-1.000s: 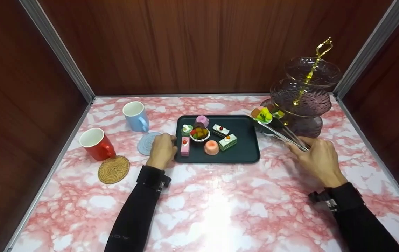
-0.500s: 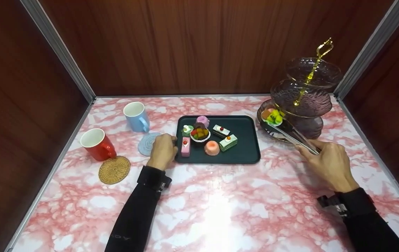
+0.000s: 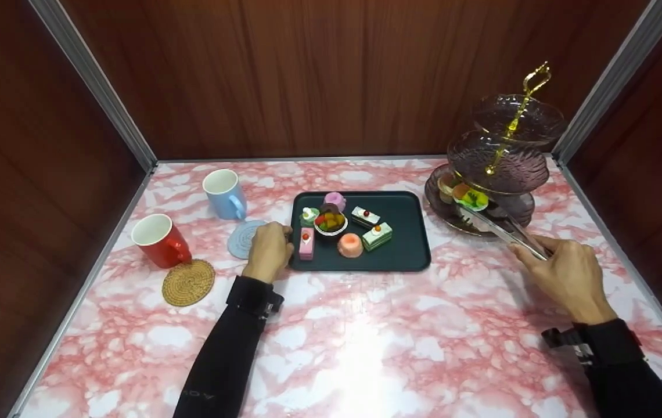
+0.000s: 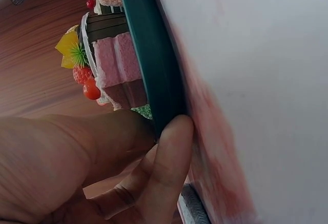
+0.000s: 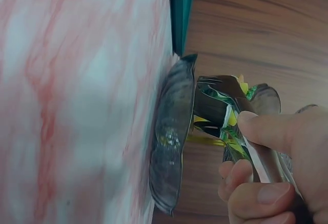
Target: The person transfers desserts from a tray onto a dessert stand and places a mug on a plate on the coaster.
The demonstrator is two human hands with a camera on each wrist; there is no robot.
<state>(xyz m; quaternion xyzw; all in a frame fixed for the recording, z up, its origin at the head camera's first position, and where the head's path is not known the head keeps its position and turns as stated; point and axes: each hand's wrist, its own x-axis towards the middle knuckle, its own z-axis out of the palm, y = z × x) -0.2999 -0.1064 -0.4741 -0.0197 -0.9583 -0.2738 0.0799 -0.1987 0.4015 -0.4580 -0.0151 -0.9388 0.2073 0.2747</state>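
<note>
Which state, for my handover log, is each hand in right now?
Left hand: closed, pinching the edge of the dark tray.
Right hand: closed, holding the metal tongs, with a fruit-topped cup between their tips.

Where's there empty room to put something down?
The pink table is bare between the sleeves, in front of the tray. Behind the tray, a strip before the wooden wall is free, as is the tray's right end, past the green cake slice. Crowded: the tray's left half, with sweets, and the stand's bottom plate, where the tongs hold a treat.
</note>
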